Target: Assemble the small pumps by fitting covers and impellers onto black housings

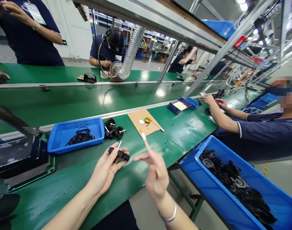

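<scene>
My left hand (104, 172) is closed around a small black plastic part (122, 155) with a white pin (119, 145) standing up from it. Upright in my right hand (157, 175) is a small brush (145, 141) with a wooden handle and pale bristles, its tip apart from the black part. Beyond the hands lies a cardboard sheet (135, 118). On it are a white disc (141, 121), a small yellow-rimmed dish (147, 120) and a second wooden-handled tool (158, 126). Several similar black parts with white pins (114, 130) sit left of the cardboard.
A blue tray (52, 140) with black rings stands at left on the green table (76, 174). Further right are a dark blue box (176, 110) of pale pieces and a large blue bin (197, 156) of black parts. A co-worker's arms (219, 116) reach over the table's right end.
</scene>
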Demonstrator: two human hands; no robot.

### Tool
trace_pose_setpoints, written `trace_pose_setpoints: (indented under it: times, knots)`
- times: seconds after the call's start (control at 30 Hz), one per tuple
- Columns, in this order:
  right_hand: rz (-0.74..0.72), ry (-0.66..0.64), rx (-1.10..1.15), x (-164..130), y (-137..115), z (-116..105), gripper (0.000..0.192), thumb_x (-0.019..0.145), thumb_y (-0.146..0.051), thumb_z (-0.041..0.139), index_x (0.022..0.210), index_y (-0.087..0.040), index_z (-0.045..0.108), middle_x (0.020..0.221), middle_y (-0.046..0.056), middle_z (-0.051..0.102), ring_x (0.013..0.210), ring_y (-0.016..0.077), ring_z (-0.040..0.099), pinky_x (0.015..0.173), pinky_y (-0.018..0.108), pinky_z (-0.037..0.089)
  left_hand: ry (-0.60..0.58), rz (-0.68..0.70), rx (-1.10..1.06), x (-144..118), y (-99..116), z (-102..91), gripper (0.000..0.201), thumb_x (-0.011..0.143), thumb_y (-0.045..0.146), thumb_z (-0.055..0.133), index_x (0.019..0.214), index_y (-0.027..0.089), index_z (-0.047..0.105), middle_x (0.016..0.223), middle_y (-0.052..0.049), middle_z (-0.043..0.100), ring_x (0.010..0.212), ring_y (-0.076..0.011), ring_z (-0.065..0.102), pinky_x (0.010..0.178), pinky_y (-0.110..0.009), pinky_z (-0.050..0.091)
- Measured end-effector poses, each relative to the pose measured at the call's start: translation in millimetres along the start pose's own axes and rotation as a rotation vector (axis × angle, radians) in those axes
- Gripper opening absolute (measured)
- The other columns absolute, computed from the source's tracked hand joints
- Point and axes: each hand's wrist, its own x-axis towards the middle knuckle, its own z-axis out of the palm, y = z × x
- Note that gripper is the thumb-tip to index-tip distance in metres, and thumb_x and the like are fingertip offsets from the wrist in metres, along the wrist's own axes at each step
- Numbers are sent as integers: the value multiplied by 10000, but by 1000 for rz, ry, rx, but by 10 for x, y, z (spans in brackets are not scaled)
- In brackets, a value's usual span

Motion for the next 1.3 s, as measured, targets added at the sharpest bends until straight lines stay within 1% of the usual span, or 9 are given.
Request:
trace_pose_setpoints:
  times: [0.07, 0.13, 0.2, 0.3, 0.4, 0.53, 0.8, 1.13, 1.3]
  knots:
    - [131, 140, -57, 304, 144, -219, 378, 1032, -282, 431, 1377, -315, 581, 1097, 73, 653, 946, 203, 716, 871, 445, 638, -10, -25, 40, -48, 54, -118, 470, 846, 440, 752, 1197, 151, 632, 1240, -146, 690, 1026, -241, 698, 892, -381, 597]
    - [240, 196, -73, 647, 370, -412, 317, 1028, -354, 457, 1248, -264, 666, 1162, 80, 620, 887, 174, 719, 832, 403, 643, -35, -66, 88, -91, 64, -214, 480, 855, 459, 736, 1209, 148, 645, 1295, -151, 662, 1051, -254, 693, 933, -391, 583]
    - [341, 142, -103, 968, 650, -545, 326, 1015, -435, 474, 1141, -213, 676, 1042, 64, 665, 829, 157, 723, 829, 370, 635, -62, -114, 110, -116, 39, -283, 515, 861, 469, 726, 1270, 170, 632, 1274, -129, 664, 1085, -272, 683, 956, -401, 568]
    - [392, 48, -154, 1325, 1067, -597, 314, 974, -460, 562, 1050, -172, 660, 887, 37, 687, 766, 152, 709, 787, 346, 627, -88, -175, 120, -126, -21, -331, 578, 882, 494, 688, 1365, 197, 574, 1195, -111, 687, 1101, -282, 678, 964, -401, 540]
    - [413, -39, -229, 1525, 1375, -520, 315, 969, -400, 605, 1157, -149, 630, 1059, 62, 683, 895, 163, 686, 813, 359, 602, -112, -207, 124, -127, -62, -326, 609, 910, 535, 627, 1422, 222, 525, 1195, -117, 694, 1078, -284, 682, 953, -414, 523]
    - [398, -113, -363, 1656, 1611, -405, 359, 969, -384, 608, 1251, -161, 599, 1238, 91, 635, 1052, 201, 654, 896, 411, 579, -108, -243, 72, -130, -98, -315, 644, 943, 548, 559, 1494, 234, 448, 1171, -119, 696, 982, -259, 682, 899, -418, 536]
    - [306, -170, -515, 1749, 1880, -381, 105, 955, -264, 506, 979, -203, 588, 841, 40, 656, 822, 186, 624, 828, 326, 501, -143, -312, 6, -52, -202, -398, 715, 944, 499, 570, 1563, 228, 333, 1193, -130, 694, 1006, -265, 679, 962, -416, 516]
    - [320, -145, -474, 1698, 1954, -376, 42, 905, -251, 513, 905, -221, 543, 794, 28, 632, 729, 185, 581, 785, 311, 466, -138, -353, -2, 8, -261, -459, 740, 941, 458, 574, 1579, 221, 282, 1192, -141, 685, 980, -275, 697, 949, -424, 530]
    - [372, -53, -366, 1730, 1964, -424, 39, 895, -255, 576, 897, -216, 573, 740, 2, 622, 677, 166, 591, 773, 310, 496, -131, -346, 6, 0, -256, -454, 749, 913, 483, 614, 1557, 213, 340, 1209, -148, 683, 989, -289, 696, 960, -443, 524]
